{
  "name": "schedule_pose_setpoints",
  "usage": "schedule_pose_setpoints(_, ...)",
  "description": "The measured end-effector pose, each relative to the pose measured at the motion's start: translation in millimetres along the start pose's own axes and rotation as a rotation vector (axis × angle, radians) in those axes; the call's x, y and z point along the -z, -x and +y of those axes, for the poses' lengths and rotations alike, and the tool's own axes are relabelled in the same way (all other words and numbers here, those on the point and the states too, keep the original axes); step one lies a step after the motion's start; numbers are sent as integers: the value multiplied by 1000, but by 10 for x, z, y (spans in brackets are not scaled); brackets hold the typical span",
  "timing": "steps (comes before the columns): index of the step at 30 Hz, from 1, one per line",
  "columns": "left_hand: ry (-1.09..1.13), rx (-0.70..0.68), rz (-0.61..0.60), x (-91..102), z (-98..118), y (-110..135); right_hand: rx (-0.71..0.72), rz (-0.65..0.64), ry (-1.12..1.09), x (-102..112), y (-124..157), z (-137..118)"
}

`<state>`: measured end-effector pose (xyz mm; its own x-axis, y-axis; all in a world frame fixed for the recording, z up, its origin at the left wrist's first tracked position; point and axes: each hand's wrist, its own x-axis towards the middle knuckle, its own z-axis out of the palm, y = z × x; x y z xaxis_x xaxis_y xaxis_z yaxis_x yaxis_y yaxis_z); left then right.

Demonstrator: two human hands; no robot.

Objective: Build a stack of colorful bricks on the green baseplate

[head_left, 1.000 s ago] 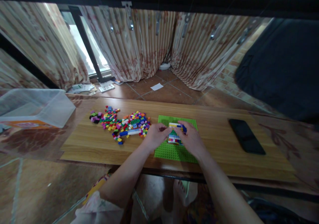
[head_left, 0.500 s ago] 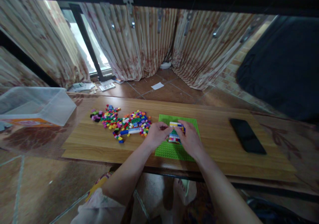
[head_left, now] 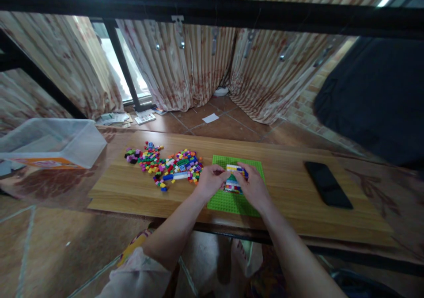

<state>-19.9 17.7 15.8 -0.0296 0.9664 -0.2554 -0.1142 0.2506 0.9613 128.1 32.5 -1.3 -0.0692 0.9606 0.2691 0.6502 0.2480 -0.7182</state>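
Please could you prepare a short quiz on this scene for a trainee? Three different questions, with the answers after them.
1. True or false: the black smartphone lies to the right of the green studded baseplate.
2. Both hands are at the multicoloured brick assembly. Which is nearer to the loose toy bricks: left hand or right hand?
3. Fill in: the printed band on the translucent plastic bin is coloured ____.

Key: 1. true; 2. left hand; 3. orange.

Left grip point(head_left: 210, 182) and right grip point(head_left: 255, 186) meet at a multicoloured brick block point(head_left: 232, 186) on a green baseplate point(head_left: 222, 204); left of them, loose bricks point(head_left: 182, 162) cover part of the wooden desk point(head_left: 288, 178); farther left, a translucent bin point(head_left: 81, 141); to their right, a black phone point(head_left: 327, 185).
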Motion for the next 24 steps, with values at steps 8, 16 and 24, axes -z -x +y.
schedule_pose_setpoints(8, -357, -222, 31, 454, 205, -46, -148, 156, -127, 253, -102, -4)
schedule_pose_setpoints(16, -1020, -183, 135, 1173, 353, 92, -144, 178, -112, 276, -114, -90)
schedule_pose_setpoints(24, -1384, -51, 171, 1235, 396, 299, -112, 145, -51, 250, -111, -187)
